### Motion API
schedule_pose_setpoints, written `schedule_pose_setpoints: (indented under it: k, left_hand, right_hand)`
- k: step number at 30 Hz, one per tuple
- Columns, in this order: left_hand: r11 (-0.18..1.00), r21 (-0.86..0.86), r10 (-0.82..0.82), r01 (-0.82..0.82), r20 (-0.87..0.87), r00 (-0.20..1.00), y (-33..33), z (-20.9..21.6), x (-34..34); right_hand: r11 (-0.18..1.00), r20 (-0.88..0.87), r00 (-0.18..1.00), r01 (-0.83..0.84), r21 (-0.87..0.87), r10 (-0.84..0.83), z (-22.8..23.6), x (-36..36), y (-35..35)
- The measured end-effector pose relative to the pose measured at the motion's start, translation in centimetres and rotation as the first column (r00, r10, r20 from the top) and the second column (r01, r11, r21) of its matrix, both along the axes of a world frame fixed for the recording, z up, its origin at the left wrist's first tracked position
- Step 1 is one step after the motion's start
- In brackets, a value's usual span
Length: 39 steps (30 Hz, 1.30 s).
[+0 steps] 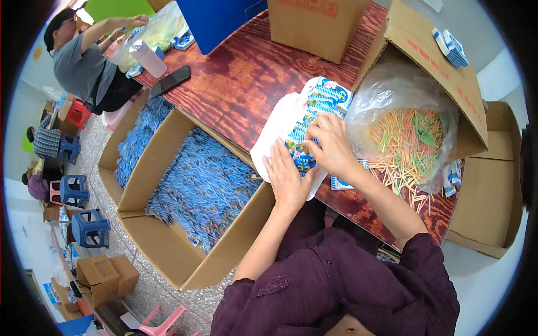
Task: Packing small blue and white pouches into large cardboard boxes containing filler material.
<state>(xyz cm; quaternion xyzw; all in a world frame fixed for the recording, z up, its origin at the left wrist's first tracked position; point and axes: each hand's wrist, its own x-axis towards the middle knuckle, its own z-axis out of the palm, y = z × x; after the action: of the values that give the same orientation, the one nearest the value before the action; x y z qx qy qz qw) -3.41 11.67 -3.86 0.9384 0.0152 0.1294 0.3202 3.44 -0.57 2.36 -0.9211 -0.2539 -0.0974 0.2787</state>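
A row of small blue-and-white printed packets (321, 102) lies on a white cloth-like sheet (274, 120) at the table's edge in front of me. My left hand (288, 178) rests along the left side of the near packets, its fingers stretched out and thumb apart. Over the middle of the row, my right hand (330, 143) bends with its fingers curled and thumb drawn in. What its fingertips pinch, if anything, is hidden. Just right of the hands, a clear plastic bag (386, 84) spills thin pastel-coloured sticks (406, 137) onto the red-brown table (224, 84).
Left of me, a cardboard box (190, 263) holds many blue wrapped pieces (204, 185). A tilted carton (428, 61) surrounds the bag; another carton (314, 25) stands at the back. A phone (171, 80) and tumbler (148, 58) lie near a co-worker (89, 61) at far left.
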Motion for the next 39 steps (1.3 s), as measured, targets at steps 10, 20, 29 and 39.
schedule_pose_setpoints:
  k: [10, 20, 29, 39]
  left_hand:
    - [0.977, -0.209, -0.001, 0.033, 0.154, 0.988, 0.3, -0.7, -0.2]
    - [0.96, -0.268, -0.017, 0.082, 0.237, 0.971, 0.6, -2.1, -0.5]
    - [0.95, -0.297, 0.004, 0.095, 0.317, 0.948, 0.6, -2.0, -0.6]
    - [0.866, -0.437, -0.111, 0.241, 0.302, 0.947, 3.6, -1.0, -2.5]
  right_hand:
    - [0.933, -0.182, 0.981, -0.004, 0.361, 0.075, 0.4, -1.7, 1.7]
    - [0.987, -0.236, 0.959, -0.159, 0.012, 0.157, 0.9, -0.5, 1.7]
    - [0.968, -0.532, 0.831, -0.03, 0.249, 0.163, 1.5, 0.1, 1.2]
    - [0.959, -0.27, 0.943, -0.127, 0.253, 0.196, -0.9, 1.8, -0.8]
